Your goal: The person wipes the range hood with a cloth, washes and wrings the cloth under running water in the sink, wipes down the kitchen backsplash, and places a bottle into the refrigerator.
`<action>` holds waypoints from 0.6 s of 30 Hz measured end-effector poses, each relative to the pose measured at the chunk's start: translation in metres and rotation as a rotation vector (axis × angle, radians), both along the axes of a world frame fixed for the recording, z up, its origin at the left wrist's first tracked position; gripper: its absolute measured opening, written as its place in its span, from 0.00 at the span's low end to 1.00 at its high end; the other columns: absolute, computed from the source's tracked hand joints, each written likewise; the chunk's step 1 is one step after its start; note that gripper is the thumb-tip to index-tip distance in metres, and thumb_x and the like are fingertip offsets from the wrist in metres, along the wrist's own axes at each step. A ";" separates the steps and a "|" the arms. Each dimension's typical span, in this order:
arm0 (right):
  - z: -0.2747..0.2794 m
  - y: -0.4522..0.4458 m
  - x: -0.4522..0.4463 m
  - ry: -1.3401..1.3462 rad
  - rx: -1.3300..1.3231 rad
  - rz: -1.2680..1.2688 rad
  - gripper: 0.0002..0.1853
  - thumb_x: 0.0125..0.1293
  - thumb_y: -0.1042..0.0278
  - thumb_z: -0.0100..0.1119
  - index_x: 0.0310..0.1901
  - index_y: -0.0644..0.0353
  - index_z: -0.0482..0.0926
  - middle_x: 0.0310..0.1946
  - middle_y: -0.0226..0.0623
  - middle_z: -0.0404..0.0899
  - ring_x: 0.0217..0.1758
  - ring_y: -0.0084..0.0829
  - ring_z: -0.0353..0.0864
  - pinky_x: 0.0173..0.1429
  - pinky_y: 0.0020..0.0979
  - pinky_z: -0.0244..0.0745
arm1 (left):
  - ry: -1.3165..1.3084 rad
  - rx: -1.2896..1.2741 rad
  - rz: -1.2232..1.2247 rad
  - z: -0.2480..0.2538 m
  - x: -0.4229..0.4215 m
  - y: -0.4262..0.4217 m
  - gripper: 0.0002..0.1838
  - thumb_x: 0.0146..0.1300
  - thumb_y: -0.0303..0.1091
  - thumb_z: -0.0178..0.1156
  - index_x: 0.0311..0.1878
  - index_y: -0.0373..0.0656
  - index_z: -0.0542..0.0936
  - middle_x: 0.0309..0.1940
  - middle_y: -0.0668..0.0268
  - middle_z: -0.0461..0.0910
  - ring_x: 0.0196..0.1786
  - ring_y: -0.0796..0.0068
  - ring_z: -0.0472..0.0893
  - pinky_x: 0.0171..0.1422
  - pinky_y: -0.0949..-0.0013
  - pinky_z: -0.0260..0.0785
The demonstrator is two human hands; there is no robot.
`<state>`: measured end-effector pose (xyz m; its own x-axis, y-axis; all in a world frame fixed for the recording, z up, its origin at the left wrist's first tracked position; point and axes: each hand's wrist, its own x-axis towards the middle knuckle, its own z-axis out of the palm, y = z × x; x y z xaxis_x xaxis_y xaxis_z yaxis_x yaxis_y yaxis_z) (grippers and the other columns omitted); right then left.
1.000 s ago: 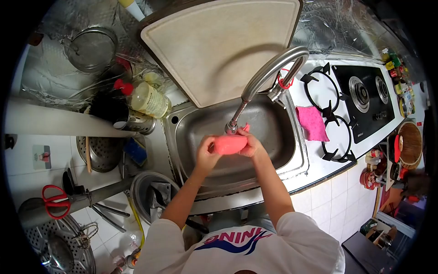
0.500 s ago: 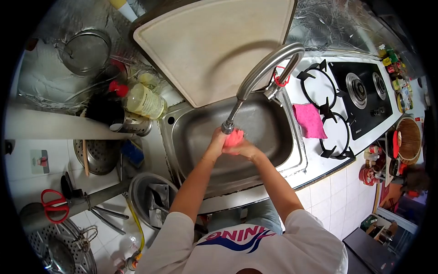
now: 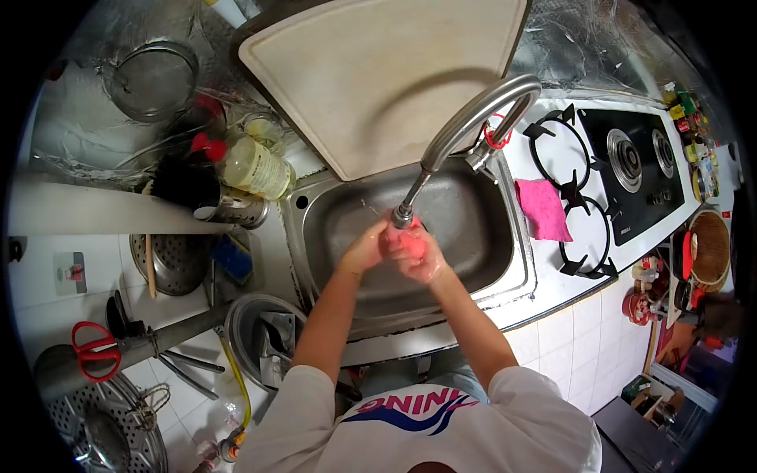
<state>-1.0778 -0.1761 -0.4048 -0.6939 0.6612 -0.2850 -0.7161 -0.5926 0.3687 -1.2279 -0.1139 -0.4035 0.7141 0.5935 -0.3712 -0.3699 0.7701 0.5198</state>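
Over the stainless-steel sink (image 3: 473,264), both my hands are together under the tap's spout (image 3: 403,214). A crumpled, wet coral-pink cloth (image 3: 415,243) is squeezed between them. My right hand (image 3: 422,264) has its fingers closed round the cloth. My left hand (image 3: 366,247) presses against it from the other side, its fingertips partly hidden behind the spout and the cloth. Water splashes show in the basin near the hands. The curved metal tap (image 3: 473,110) reaches over from the back right of the sink.
A large cutting board (image 3: 378,71) leans behind the sink. Right of it lie a bright pink cloth (image 3: 542,210), black pan supports (image 3: 579,189) and a gas hob (image 3: 631,173). A soap bottle (image 3: 256,169) stands left; a grey bin (image 3: 244,335) hangs at front left.
My right hand has turned and risen round the coral cloth, showing more of its back. My left hand has moved slightly left and its wrist has bent. The view has shifted a little.
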 end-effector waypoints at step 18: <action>-0.005 0.001 -0.016 -1.183 0.457 0.332 0.12 0.55 0.65 0.66 0.38 0.57 0.75 0.26 0.32 0.76 0.26 0.23 0.76 0.27 0.23 0.67 | 0.503 0.327 -0.108 -0.005 0.028 0.016 0.12 0.56 0.30 0.60 0.45 0.43 0.78 0.34 0.63 0.81 0.37 0.69 0.80 0.42 0.68 0.74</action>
<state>-1.0935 -0.1750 -0.4102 -0.3276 0.7067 -0.6272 -0.2620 -0.7057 -0.6583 -1.1998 -0.0984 -0.4082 0.5609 0.6677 -0.4895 0.0540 0.5605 0.8264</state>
